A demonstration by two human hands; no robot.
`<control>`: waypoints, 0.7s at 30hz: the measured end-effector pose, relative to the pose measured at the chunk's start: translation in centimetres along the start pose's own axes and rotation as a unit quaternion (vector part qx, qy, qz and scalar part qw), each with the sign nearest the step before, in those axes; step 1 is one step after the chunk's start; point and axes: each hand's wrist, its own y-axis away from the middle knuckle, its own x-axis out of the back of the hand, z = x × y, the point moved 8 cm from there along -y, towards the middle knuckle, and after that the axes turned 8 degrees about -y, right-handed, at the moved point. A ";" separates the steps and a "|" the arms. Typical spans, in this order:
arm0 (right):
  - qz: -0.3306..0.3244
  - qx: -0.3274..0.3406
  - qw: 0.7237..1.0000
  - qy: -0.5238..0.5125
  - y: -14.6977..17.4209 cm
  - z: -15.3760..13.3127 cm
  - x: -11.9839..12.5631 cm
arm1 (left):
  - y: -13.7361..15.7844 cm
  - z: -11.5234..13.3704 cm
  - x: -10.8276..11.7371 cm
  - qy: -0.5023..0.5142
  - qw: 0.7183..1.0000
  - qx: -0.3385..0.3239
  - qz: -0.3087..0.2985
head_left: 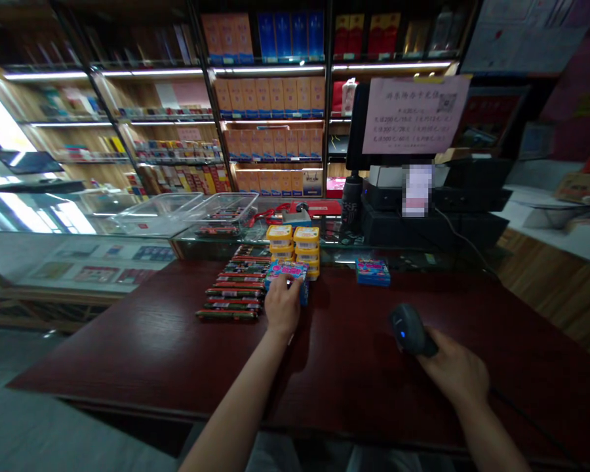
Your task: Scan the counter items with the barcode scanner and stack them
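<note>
My left hand (282,304) reaches forward over the dark red counter (142,347) and grips a blue and pink box (288,273) that stands in front of a stack of yellow boxes (294,246). My right hand (455,373) holds a black barcode scanner (409,329) with a blue light, its head pointing toward the goods. A row of long green and red packs (233,288) lies just left of my left hand. A second blue and pink box (372,271) sits alone to the right.
A black till with a monitor and a paper notice (413,115) stands at the back right. Clear plastic trays (187,210) rest on a glass display case. Lit shelves of boxed goods (270,124) fill the back wall. A scanner cable (526,416) trails across the counter.
</note>
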 end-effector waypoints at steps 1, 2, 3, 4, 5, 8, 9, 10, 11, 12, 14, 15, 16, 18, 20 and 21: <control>0.000 0.001 1.000 -0.002 0.0 0.0 0.0 | 0.0 -0.1 0.3 0.005 1.000 -0.010 0.012; 0.000 0.002 1.000 -0.004 0.0 0.0 -0.1 | 0.0 -0.1 0.7 0.013 0.999 -0.021 0.026; -0.001 0.003 1.000 -0.006 0.0 0.0 -0.1 | 0.0 -0.2 1.2 0.025 0.998 -0.032 0.042; -0.001 0.004 1.000 -0.007 0.0 0.1 -0.2 | 0.0 -0.2 1.8 0.042 0.996 -0.041 0.061; 0.000 0.005 1.000 -0.008 -0.1 0.1 -0.2 | -0.1 -0.1 2.4 0.066 0.994 -0.046 0.079; 0.005 0.010 1.000 -0.005 -0.1 0.0 -0.1 | -0.3 0.1 3.8 0.174 0.978 -0.026 0.114; 0.005 0.010 1.000 -0.006 -0.1 0.0 -0.1 | -0.4 0.3 3.9 0.221 0.969 -0.002 0.113; 0.005 0.009 1.000 -0.009 -0.1 -0.1 -0.1 | -0.6 0.5 3.7 0.274 0.956 0.030 0.104; 0.004 0.008 1.000 -0.013 -0.2 -0.2 -0.1 | -0.7 0.7 3.1 0.336 0.935 0.070 0.085; 0.004 0.010 1.000 -0.018 -0.2 -0.3 0.0 | -0.7 1.1 2.0 0.405 0.905 0.117 0.057; 0.006 0.020 0.999 -0.028 -0.3 -0.9 0.4 | -0.2 2.4 -1.1 0.548 0.809 0.215 -0.011; 0.006 0.024 0.999 -0.033 -0.3 -1.1 0.7 | 0.2 3.2 -2.9 0.610 0.749 0.256 -0.043; 0.004 0.023 0.999 -0.040 -0.3 -1.3 1.0 | 0.7 4.2 -4.5 0.659 0.690 0.289 -0.069; -0.001 0.012 0.997 -0.071 -0.4 -1.6 1.5 | 1.8 5.7 -7.2 0.720 0.600 0.334 -0.102; -0.006 0.004 0.989 -0.147 -0.5 -1.9 2.1 | 2.8 6.4 -9.2 0.742 0.553 0.363 -0.115; -0.008 0.009 0.978 -0.206 -0.5 -2.2 2.3 | 3.2 6.5 -10.0 0.745 0.541 0.374 -0.116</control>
